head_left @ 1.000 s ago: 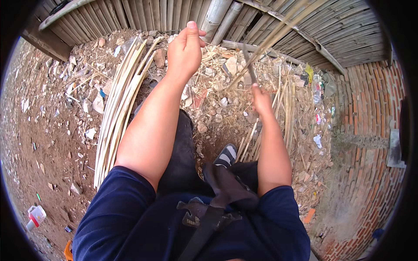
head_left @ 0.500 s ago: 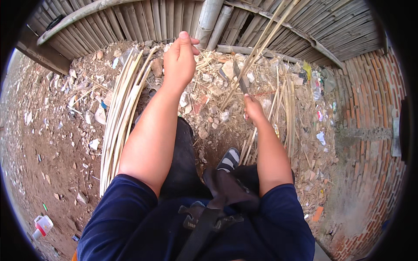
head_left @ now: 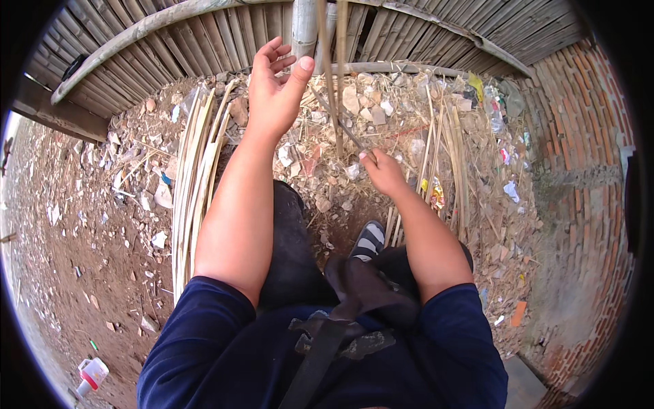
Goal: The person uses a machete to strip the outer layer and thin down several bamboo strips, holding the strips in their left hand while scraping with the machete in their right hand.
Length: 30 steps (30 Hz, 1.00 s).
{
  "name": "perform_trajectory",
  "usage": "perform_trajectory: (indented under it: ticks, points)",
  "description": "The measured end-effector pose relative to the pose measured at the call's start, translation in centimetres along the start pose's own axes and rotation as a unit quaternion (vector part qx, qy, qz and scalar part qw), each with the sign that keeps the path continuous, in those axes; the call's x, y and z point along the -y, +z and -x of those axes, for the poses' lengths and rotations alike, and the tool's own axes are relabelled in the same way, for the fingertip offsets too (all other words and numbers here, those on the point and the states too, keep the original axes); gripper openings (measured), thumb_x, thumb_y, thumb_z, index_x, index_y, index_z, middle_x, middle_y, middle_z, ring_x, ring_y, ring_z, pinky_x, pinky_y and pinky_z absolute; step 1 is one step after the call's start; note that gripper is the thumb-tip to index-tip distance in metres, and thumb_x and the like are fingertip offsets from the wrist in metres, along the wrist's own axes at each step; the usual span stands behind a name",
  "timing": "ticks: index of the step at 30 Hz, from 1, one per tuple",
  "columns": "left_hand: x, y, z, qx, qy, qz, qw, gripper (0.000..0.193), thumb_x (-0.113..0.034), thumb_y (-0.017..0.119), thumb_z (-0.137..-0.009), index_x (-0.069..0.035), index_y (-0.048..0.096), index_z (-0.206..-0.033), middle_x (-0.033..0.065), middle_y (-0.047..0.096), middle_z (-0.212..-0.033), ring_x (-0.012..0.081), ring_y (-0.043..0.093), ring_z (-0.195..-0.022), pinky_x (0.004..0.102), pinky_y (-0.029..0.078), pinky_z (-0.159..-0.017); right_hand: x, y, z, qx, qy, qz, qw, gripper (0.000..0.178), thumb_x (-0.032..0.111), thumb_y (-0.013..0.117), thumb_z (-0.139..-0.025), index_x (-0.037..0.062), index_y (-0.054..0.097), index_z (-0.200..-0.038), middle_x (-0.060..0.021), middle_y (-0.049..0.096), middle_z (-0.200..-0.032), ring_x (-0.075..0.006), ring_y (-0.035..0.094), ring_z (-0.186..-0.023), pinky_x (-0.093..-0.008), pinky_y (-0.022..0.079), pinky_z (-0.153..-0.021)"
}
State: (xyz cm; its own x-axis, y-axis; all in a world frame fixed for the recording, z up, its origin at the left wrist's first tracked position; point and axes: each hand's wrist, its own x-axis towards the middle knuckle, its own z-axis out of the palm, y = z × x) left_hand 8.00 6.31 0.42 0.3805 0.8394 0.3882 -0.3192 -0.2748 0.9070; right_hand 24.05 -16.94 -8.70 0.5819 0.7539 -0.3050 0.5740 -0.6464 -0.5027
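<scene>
My left hand (head_left: pixel 278 92) is raised with thumb and fingers apart and nothing in it, just left of two long bamboo strips (head_left: pixel 340 68). The strips stand nearly upright, their lower end close to the rubble and their tops running out of view. My right hand (head_left: pixel 386 173) is closed round the handle of a knife (head_left: pixel 352 136). The dark blade points up and left and crosses the strips near their lower part. Whether it touches them or has entered between them I cannot tell.
A bundle of pale split strips (head_left: pixel 194 170) lies to my left, more strips (head_left: pixel 453 163) to my right. Ahead is a bamboo-slat wall (head_left: pixel 225 41) with a pole (head_left: pixel 304 31); a brick wall (head_left: pixel 579 136) stands right. Stones and litter cover the ground. A plastic jug (head_left: pixel 93 371) lies lower left.
The bamboo strips have swung from a rightward lean to nearly upright and moved left. My right hand moved left and down with the knife. My left hand's fingers have spread.
</scene>
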Motion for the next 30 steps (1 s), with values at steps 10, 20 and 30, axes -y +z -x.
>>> perform_trajectory:
  ticks: [10, 20, 30]
  points:
    - [-0.3, 1.6, 0.3, -0.036, 0.06, -0.164, 0.984, 0.045, -0.032, 0.048, -0.11, -0.002, 0.043, -0.143, 0.0068, 0.057, -0.112, 0.0156, 0.062, -0.101, 0.0331, 0.051, -0.092, -1.0, 0.4, 0.9, 0.019, -0.02, 0.104, 0.994, 0.05, 0.045, 0.06, -0.097, -0.0001, 0.057, -0.12, -0.0271, 0.07, -0.101, -0.0457, 0.067, -0.101, -0.0531, 0.053, -0.089]
    - [-1.6, 3.7, 1.2, -0.044, -0.06, 0.118, 0.99, 0.04, -0.046, 0.046, -0.108, -0.011, 0.039, -0.092, -0.0013, 0.041, -0.071, 0.01, 0.039, -0.062, 0.0291, 0.041, -0.059, -0.2, 2.1, 1.3, 0.022, 0.049, 0.126, 0.991, 0.03, 0.017, 0.067, -0.086, 0.0032, 0.061, -0.112, -0.0234, 0.071, -0.101, -0.0411, 0.069, -0.1, -0.052, 0.055, -0.087]
    - [-1.7, 2.8, 0.9, 0.016, -0.071, 0.141, 0.987, 0.05, -0.046, 0.045, -0.109, -0.014, 0.036, -0.072, -0.0026, 0.029, -0.062, 0.0117, 0.031, -0.055, 0.0302, 0.03, -0.053, -3.1, 2.3, -0.8, 0.065, -0.01, 0.076, 0.995, 0.03, 0.013, 0.066, -0.08, 0.0027, 0.063, -0.108, -0.0238, 0.07, -0.103, -0.0406, 0.068, -0.1, -0.0494, 0.054, -0.089]
